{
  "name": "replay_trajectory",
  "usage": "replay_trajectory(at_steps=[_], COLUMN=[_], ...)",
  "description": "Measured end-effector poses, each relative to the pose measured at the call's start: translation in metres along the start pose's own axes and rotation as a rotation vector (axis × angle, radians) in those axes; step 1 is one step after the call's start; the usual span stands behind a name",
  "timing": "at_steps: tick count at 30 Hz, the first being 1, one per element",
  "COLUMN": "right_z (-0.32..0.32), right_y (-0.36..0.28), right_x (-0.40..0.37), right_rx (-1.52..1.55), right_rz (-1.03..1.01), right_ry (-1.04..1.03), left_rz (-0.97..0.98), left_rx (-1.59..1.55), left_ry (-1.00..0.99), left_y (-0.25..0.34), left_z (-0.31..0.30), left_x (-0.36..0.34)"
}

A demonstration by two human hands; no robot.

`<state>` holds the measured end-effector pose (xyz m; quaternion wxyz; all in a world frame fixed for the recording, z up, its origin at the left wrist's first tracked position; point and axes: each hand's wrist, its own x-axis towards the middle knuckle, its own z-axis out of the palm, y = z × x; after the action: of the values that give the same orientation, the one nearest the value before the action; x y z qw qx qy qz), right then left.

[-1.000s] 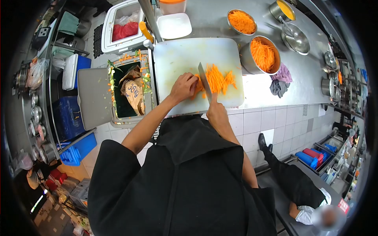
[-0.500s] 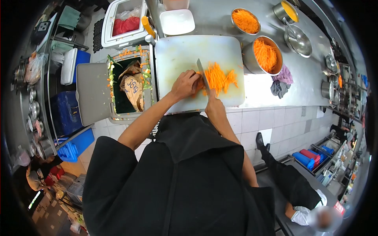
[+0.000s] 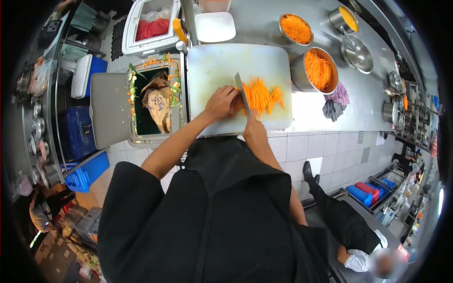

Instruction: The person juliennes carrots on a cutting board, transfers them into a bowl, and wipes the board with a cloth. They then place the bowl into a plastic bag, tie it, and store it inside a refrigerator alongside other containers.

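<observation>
bag (image 3: 158, 106) in bin (image 3: 141, 139) reads "35kg". r hand (image 3: 254, 129) clamped on knife (image 3: 241, 89), l hand (image 3: 222, 103) curled on carrot (image 3: 238, 105); white board (image 3: 222, 66), steel counter (image 3: 311, 111), 2 bowls (image 3: 297, 71), tiled kitchen.

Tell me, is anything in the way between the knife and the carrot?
Nothing visible. The right hand holds the knife with its blade right against the carrot, which the left hand presses onto the cutting board.

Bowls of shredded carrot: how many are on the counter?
2. The far bowl stands at the back of the counter; the near bowl sits beside the cutting board's right edge. Others may be hidden out of view.
</observation>
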<state>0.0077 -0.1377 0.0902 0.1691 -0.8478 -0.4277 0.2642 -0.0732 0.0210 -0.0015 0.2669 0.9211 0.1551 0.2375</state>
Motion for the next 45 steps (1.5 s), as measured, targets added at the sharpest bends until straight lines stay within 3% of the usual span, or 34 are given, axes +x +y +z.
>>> replay_trajectory(at_steps=[4, 8, 11, 14, 16, 20, 23, 25, 28, 35, 45], right_z=[-0.027, 0.005, -0.002, -0.012, 0.004, -0.012, -0.007, 0.003, -0.019, 0.019, -0.022], right_y=[-0.011, 0.008, 0.002, 0.0, 0.004, -0.003, -0.001, 0.001, -0.008, 0.012, -0.006], right_x=[-0.011, -0.008, -0.003, -0.01, -0.003, -0.008, -0.013, 0.001, -0.008, -0.006, -0.019], right_rx=[0.011, 0.028, 0.015, -0.049, 0.054, -0.012, 0.018, 0.068, -0.002, 0.056, -0.007], right_rz=[-0.046, -0.018, -0.053, 0.021, -0.057, -0.073, 0.087, -0.067, -0.024, -0.028, -0.024], right_ry=[-0.007, -0.001, 0.033, -0.063, 0.033, 0.004, -0.07, 0.009, -0.051, 0.008, -0.053], left_rz=[0.028, 0.011, 0.023, 0.022, -0.005, 0.007, -0.009, -0.018, 0.009, -0.039, 0.029], left_rx=[0.01, 0.026, 0.04, 0.056, 0.057, 0.026, 0.03, 0.056, 0.064, -0.041, -0.005], left_ry=[-0.001, 0.001, 0.002, 0.015, -0.002, 0.015, 0.024, 0.005, -0.002, -0.015, -0.017], left_y=[0.001, -0.003, 0.0, 0.001, 0.004, 0.004, 0.001, 0.004, 0.001, -0.008, -0.011], left_z=[-0.001, -0.002, -0.001, 0.0, -0.003, 0.0, -0.001, 0.002, 0.0, -0.005, -0.007], left_x=[0.002, 0.001, -0.001, 0.002, -0.002, -0.005, 0.001, -0.004, -0.004, -0.006, -0.007])
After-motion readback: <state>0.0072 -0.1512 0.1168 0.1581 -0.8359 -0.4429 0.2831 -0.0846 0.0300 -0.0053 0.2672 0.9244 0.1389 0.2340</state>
